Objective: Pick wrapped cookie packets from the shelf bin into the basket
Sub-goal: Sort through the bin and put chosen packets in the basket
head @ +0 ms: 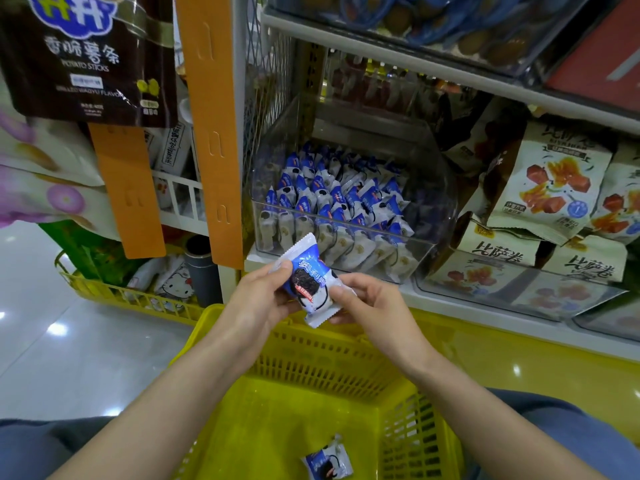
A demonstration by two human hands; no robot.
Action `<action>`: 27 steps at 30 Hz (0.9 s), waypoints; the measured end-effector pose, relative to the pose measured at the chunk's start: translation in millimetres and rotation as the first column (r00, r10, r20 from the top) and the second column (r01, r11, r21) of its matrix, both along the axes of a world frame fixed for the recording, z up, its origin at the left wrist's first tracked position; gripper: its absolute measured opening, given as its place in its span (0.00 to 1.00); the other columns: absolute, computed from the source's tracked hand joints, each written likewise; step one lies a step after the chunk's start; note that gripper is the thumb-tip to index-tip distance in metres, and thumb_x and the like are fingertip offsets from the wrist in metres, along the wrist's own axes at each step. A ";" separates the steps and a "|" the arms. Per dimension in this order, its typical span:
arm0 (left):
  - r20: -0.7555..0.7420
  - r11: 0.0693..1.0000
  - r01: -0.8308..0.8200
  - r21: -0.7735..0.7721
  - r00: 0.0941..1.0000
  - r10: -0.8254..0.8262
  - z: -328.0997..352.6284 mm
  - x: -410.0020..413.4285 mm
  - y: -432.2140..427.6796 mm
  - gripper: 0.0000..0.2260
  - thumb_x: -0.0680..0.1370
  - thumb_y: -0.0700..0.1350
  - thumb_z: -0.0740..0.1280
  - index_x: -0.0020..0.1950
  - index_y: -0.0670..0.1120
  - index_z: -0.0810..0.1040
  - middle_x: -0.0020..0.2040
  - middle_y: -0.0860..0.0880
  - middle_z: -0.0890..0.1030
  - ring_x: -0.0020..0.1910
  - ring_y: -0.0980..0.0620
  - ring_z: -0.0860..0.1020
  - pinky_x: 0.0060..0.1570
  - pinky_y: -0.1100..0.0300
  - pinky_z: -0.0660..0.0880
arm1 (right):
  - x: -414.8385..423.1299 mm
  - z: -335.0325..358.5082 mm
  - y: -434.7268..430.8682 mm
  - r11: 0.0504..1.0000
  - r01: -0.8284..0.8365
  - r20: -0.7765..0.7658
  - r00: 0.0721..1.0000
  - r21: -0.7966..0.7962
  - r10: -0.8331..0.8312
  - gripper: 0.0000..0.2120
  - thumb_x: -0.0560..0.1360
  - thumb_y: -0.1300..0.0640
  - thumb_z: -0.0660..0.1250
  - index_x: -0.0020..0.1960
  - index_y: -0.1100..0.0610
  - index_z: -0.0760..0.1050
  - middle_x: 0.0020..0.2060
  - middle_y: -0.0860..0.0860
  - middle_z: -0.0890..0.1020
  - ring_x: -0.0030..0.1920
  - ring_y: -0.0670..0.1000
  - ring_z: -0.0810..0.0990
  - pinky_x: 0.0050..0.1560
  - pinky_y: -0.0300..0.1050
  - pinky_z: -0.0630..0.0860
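Observation:
A blue-and-white wrapped cookie packet (309,282) is held up between both hands, above the far rim of the yellow basket (311,344). My left hand (261,299) pinches its left edge and my right hand (370,303) pinches its right edge. Behind them, a clear plastic shelf bin (429,202) holds several rows of the same packets (332,206). One cookie packet (327,460) lies on the basket floor near my body.
Bags of pizza-roll snacks (540,188) lie to the right of the bin. Orange hanging strips (211,133) and a dark potato-stick bag (86,57) hang at the left. A second yellow basket (131,296) with goods stands on the shiny floor at the left.

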State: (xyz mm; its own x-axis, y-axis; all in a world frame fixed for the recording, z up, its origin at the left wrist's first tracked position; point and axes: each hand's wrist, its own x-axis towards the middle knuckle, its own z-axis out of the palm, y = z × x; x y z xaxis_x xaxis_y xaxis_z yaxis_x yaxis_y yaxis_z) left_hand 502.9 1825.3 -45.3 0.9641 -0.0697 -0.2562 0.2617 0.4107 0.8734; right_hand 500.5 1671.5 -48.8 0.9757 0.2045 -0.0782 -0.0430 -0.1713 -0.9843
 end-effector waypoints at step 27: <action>0.613 0.089 -0.685 0.723 0.577 -0.539 17.6 76.3 21.4 0.04 0.74 0.43 0.69 0.40 0.45 0.79 0.35 0.48 0.81 0.35 0.47 0.79 0.39 0.55 0.74 | 191.3 62.0 -13.6 0.701 0.538 0.485 0.820 -0.468 -0.305 0.12 0.76 0.54 0.66 0.51 0.63 0.78 0.42 0.54 0.79 0.45 0.50 0.78 0.40 0.38 0.68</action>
State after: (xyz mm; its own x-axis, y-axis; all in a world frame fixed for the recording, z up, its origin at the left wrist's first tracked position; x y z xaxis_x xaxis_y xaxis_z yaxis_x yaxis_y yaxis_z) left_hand 579.3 1846.7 -27.7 0.7178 -0.3118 0.6226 -0.5188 -0.8358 0.1796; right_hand 691.8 1657.9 13.2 0.9253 -0.2042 0.3197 0.0669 -0.7416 -0.6675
